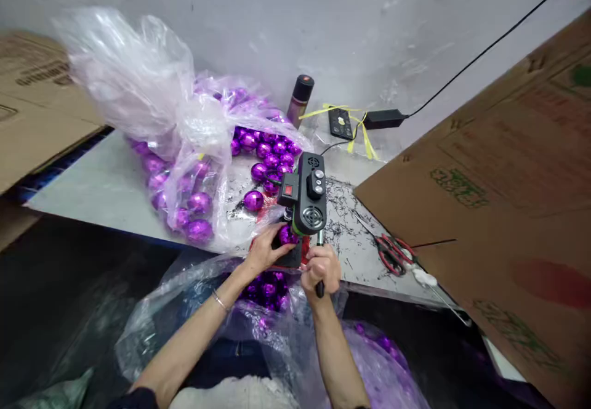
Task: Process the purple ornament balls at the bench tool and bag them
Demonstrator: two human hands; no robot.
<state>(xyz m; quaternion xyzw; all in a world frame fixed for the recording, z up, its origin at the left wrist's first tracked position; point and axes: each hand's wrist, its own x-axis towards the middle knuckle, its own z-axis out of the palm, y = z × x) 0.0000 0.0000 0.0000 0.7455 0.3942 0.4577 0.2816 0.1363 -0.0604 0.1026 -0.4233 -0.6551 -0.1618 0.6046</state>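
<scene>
A shiny purple faceted ball sits under the head of a small black press machine with a red switch. My left hand is closed on that ball, thumb and fingers at its sides. My right hand is wrapped round the machine's lever handle, whose black end sticks out below the fist. One loose purple ball lies on the table just left of the machine. More balls lie in an open clear plastic bag below the table edge, in front of my body.
A large clear bag of purple balls spills onto the table at left. Behind stand a dark-capped bottle, a black power adapter and yellow strips. Red-handled scissors lie right, beside a big cardboard box. Black scraps litter the tabletop.
</scene>
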